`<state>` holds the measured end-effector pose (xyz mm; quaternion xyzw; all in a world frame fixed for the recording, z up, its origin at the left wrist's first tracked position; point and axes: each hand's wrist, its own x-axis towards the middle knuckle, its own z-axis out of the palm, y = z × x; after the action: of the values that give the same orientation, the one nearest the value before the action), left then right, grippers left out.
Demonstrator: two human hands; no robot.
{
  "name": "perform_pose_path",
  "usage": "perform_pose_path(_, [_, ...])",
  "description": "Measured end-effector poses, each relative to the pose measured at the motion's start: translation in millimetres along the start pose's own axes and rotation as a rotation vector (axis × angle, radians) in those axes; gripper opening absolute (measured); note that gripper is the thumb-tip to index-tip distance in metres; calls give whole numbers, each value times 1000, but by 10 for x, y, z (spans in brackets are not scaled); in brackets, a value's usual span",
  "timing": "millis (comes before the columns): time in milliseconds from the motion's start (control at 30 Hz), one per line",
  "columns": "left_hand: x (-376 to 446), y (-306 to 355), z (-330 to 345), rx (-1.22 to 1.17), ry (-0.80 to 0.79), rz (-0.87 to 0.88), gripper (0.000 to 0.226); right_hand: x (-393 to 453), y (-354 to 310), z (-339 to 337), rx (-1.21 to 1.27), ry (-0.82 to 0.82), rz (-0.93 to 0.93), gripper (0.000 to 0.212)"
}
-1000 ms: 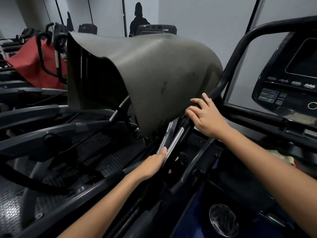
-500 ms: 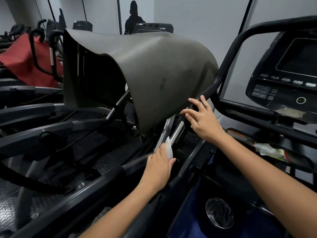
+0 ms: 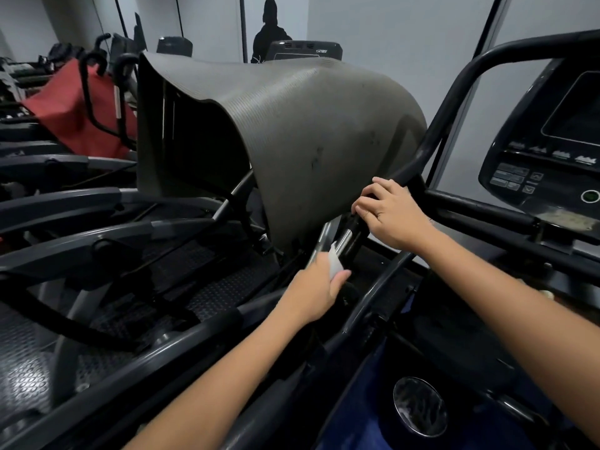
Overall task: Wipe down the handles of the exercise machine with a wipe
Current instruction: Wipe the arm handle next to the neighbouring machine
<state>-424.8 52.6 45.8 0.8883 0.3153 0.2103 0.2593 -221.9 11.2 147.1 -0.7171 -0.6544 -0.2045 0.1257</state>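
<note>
Since half a second ago the right hand (image 3: 391,214) has curled down onto the black bar (image 3: 431,147), where before its fingers lay spread against it; the left hand (image 3: 316,289) with the wipe (image 3: 335,263) has barely shifted. The left hand's grip is pinching the wipe, thumb on the near side; its fingers are hidden behind the palm. The right hand's grip is wrapped over the bar at frame centre, fingertips bent, thumb out of sight.

The wipe is a small white, thin sheet, only its upper corner showing, pointing up toward the chrome handle (image 3: 344,238), which it touches or nearly touches; I cannot tell which. The handle is a smooth, shiny tube, its long axis running from lower left to upper right, its top hidden under the right hand.

Above hangs a ribbed grey mat (image 3: 292,125), draped in a curve. A glossy console (image 3: 552,151) is cut off at the right edge.
</note>
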Motion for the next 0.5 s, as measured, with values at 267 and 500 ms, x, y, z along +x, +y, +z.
perform_pose_path(267, [-3,-123,-5,-56,-172,-107,49,-41,-40,72,12,-28,16,37])
perform_pose_path(500, [82,32,-53,-76,-153,-91,57,18,-178,-93,-120,-249,84,53])
